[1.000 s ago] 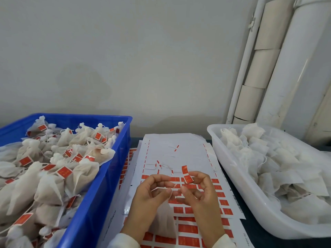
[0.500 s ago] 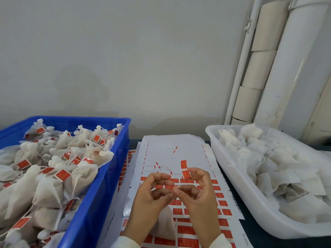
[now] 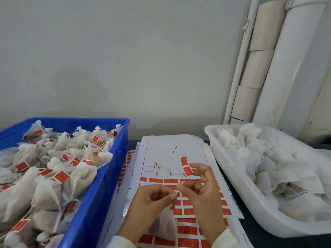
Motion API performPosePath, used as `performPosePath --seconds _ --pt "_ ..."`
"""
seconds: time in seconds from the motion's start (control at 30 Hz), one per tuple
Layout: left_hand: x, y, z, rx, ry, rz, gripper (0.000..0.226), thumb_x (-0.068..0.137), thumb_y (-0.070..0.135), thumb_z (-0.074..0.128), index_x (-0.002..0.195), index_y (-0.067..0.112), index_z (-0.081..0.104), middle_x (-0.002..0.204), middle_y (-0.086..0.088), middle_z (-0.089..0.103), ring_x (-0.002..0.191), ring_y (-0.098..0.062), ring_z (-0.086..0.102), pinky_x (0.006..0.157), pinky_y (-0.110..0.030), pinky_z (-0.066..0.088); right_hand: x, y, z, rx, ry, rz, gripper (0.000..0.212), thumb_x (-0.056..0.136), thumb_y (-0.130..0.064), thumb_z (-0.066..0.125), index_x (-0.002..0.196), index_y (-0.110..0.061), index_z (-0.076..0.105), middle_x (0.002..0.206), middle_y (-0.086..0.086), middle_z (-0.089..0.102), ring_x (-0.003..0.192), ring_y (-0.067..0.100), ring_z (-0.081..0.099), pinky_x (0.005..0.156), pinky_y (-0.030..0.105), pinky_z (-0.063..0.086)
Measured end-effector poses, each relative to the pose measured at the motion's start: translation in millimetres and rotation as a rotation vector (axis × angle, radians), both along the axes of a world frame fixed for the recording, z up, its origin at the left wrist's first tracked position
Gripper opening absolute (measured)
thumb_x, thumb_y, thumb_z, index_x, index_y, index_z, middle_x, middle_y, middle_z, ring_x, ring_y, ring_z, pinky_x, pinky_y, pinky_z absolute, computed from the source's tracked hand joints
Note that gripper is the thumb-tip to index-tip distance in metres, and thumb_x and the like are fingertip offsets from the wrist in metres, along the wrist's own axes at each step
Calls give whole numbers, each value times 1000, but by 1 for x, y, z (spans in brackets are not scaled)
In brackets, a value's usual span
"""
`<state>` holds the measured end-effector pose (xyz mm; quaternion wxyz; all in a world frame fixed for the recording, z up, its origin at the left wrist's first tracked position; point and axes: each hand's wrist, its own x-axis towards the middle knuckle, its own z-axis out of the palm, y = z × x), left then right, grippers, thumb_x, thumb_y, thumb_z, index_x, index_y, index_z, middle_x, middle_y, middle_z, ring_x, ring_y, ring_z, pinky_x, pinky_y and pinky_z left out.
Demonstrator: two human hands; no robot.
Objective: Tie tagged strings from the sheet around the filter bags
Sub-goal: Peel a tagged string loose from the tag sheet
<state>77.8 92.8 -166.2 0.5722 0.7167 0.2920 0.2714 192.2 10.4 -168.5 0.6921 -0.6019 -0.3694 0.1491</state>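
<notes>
Thin white string [image 3: 179, 185], translucent pouch [image 3: 163, 224]

Blue crate [image 3: 100, 203]; translucent white tub [image 3: 231, 178]; red tags on white sheet [image 3: 161, 145].

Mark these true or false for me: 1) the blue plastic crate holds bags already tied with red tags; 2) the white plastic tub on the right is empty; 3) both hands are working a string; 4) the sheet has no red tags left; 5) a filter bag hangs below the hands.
1. True: the blue plastic crate holds tied bags with red tags.
2. False: the white plastic tub is full of untagged white filter bags.
3. True: the left hand and right hand pinch a thin white string.
4. False: the white paper sheet keeps rows of red tags nearer the person.
5. True: a white filter bag hangs there.
</notes>
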Motion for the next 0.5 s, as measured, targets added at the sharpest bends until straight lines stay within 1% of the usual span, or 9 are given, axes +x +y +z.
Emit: performPosePath --seconds 0.07,0.13,0.17,0.23,0.27,0.33,0.4,0.47,0.5 --pt "0 1 2 -46 10 -8 4 76 19 69 78 16 71 71 5 73 68 -11 69 76 -23 55 0 0 2 -12 -32 22 46 74 -8 75 105 -32 50 103 -20 58 78 7 66 64 11 51" --pt "-1 1 4 -101 -4 -26 5 78 17 68 78 13 71 72 0 73 66 -14 69 72 -24 55 1 0 4 -19 -70 54 46 76 -9 74 108 -31 48 104 -22 59 80 9 65 67 13 52" --pt "-1 1 5 -126 -14 -32 5 79 15 67 79 11 70 72 -3 73 64 -16 69 69 -24 55 1 0 5 -19 -85 66 45 76 -13 73 109 -32 48 102 -23 60 82 9 65 69 14 52" --pt "-2 0 5 -155 -21 -21 6 79 13 67 81 9 70 75 -6 73 64 -16 69 64 -23 54 1 -1 8 -16 -95 72 42 74 -31 69 110 -33 48 100 -26 61 90 6 64 76 18 53" --pt "-2 0 5 -172 -24 -9 7 79 13 67 83 8 70 77 -6 73 65 -17 69 63 -23 54 3 -2 9 -10 -81 74 42 72 -39 65 110 -34 48 102 -27 61 94 5 63 81 21 53" --pt "-2 1 5 -211 -44 7 10 78 14 68 84 7 69 78 -5 74 68 -18 70 64 -24 55 7 -5 12 19 -34 115 41 72 -44 60 110 -35 49 103 -17 64 98 14 64 88 35 53" --pt "-3 2 6 -242 -59 15 18 72 21 70 84 9 69 81 -4 73 74 -21 71 67 -27 56 10 -10 13 46 -18 192 35 76 -40 57 110 -33 50 92 -1 66 91 24 66 89 43 53" --pt "-5 3 6 -290 -65 17 24 63 29 69 80 12 70 83 -3 73 78 -20 70 69 -30 57 9 -13 12 29 -69 241 31 79 -39 56 109 -35 50 80 5 63 83 28 64 87 42 53" --pt "-5 3 5 -313 -63 16 23 62 30 69 78 14 69 83 -3 73 79 -20 70 70 -32 57 8 -14 11 8 -109 251 30 79 -40 55 109 -37 50 78 4 61 81 26 63 85 37 54"
